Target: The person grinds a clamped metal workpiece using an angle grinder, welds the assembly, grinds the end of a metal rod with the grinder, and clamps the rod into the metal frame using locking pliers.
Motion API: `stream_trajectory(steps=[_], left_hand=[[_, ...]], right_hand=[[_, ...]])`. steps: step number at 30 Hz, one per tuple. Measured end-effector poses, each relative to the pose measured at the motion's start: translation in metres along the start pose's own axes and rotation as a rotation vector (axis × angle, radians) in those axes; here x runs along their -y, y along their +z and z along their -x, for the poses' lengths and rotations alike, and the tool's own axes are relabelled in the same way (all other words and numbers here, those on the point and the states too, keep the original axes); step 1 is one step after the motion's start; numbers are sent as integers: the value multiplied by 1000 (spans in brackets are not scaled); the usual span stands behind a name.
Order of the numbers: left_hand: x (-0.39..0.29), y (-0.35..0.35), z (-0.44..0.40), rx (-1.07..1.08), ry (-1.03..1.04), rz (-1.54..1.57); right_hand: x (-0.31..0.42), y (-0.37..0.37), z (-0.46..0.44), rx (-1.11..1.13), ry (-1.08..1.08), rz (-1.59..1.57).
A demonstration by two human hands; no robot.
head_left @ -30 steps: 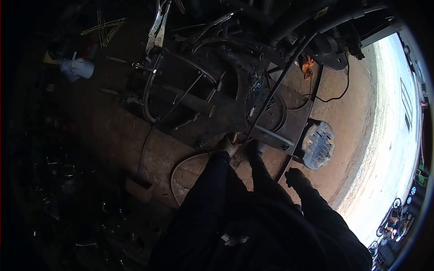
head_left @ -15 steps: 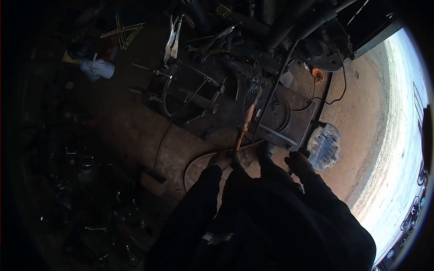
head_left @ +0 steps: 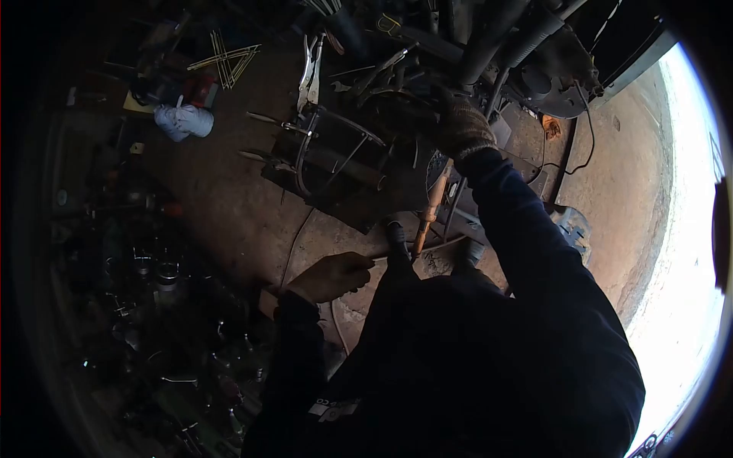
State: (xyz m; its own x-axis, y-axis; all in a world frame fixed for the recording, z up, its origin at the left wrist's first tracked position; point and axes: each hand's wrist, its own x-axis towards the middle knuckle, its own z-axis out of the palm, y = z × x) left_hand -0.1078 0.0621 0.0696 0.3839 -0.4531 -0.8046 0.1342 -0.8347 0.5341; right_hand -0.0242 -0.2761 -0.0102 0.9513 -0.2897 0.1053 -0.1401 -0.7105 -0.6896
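My right hand point(head_left: 462, 126), in a knitted glove, reaches out over the cluttered dark metal bench. Its fingers merge with the shadow there, so their grip is hidden. Close by are a dark pipe point(head_left: 527, 47) and several dim tools. My left hand point(head_left: 332, 276) hovers low in front of my body, its fingers curled closed. Whatever it may hold is too dark to make out. Between my arms, an orange-brown rod-like piece point(head_left: 431, 214) slants down from the bench edge. Locking pliers point(head_left: 309, 72) lie beyond the left hand, by a curved metal frame point(head_left: 303, 156).
A white glove or cloth point(head_left: 183, 120) and crossed thin rods point(head_left: 227, 59) lie at the far left. A hose point(head_left: 338, 324) curves over the floor near my feet. A grey ribbed plate point(head_left: 574, 227) stands right of the bench. Many small metal parts point(head_left: 164, 278) crowd the lower left.
My right hand has gone from beside my leg up and forward over the bench. My left hand has moved left, away from the orange-brown piece. The view has shifted slightly.
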Motion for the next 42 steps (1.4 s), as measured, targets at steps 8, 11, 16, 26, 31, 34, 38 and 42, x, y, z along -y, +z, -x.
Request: stream_trajectory(steps=[8,11,16,26,31,34,38,42], left_hand=[[-60,-162,-2,-260,467,-113],[-73,-195,-36,-285,699,-230],[-117,-212,-97,-419,819,-516],[-171,-194,-216,-454,639,-1213],[-177,-193,-231,-326,646,-1305],[-177,-205,-216,-417,764,-1424],[-162,-247,-210,-735,1214,-1387],[-179,-244,-155,-344,1175,-78]], right_hand=[[0,16,-36,108,24,256],[26,7,-43,50,-90,310],[61,5,-60,-31,-241,370],[48,12,-31,-115,-157,432],[45,12,-36,-173,-143,348],[50,2,-57,-190,-235,263],[42,5,-68,-440,-161,-152],[31,18,-61,-401,111,-748]])
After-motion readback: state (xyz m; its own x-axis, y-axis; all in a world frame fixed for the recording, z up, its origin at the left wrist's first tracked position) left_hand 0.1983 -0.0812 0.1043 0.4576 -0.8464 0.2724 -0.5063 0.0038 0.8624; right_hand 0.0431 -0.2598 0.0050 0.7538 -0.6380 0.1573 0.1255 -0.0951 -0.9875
